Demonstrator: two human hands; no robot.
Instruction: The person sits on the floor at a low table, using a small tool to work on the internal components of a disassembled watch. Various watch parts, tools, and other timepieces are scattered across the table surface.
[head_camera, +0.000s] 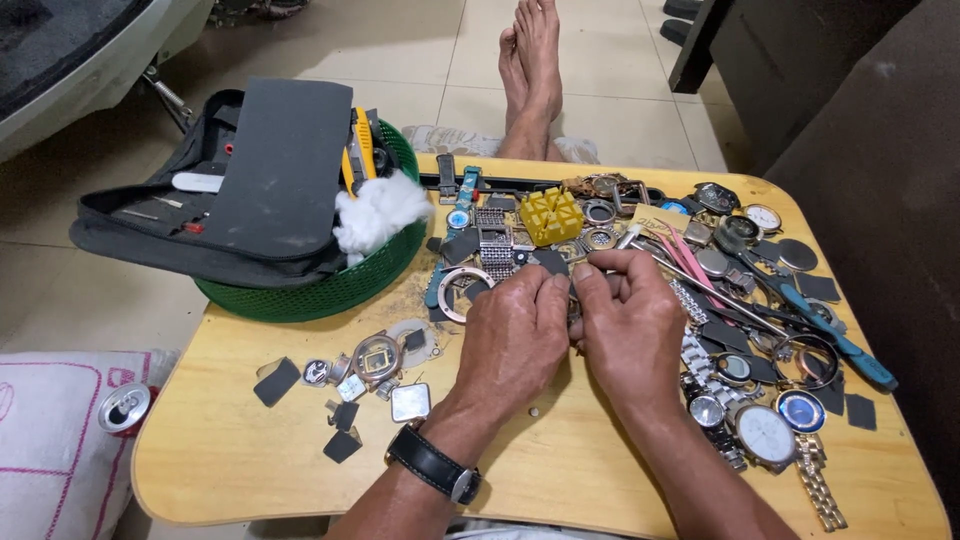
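A pale wooden lap table (560, 470) with rounded corners fills most of the view, its surface smooth and lightly scuffed. The near middle and the left near corner of the board lie bare, which leaves room around the wrists; the right half is crowded almost to the edge. At the far left corner a round green plastic basket (330, 285) with a ribbed, slotted wall sits on the board and overhangs its edge. Across the basket lies an open black fabric tool case (200, 200), soft and dusty, with a flat grey flap, and a tuft of white cotton wool (375, 215) rests against its right side. On the far edge stands a small yellow plastic block (550, 215) with a gridded top. Along the right edge lie a blue-handled tool (835, 335), a white-dialled watch (765, 435) on a metal link bracelet and a blue-dialled watch (802, 410). Left of the hands sit a square-faced watch case (378, 358) and scattered dark flat pieces.

The left hand (515, 335), with a black-strapped wristwatch (435, 465) on its wrist, and the right hand (630, 325) meet at the middle of the board, knuckles up and fingers curled in. Between their fingertips they pinch a small metal watch part (574, 298), mostly hidden by the fingers, held just above the table.
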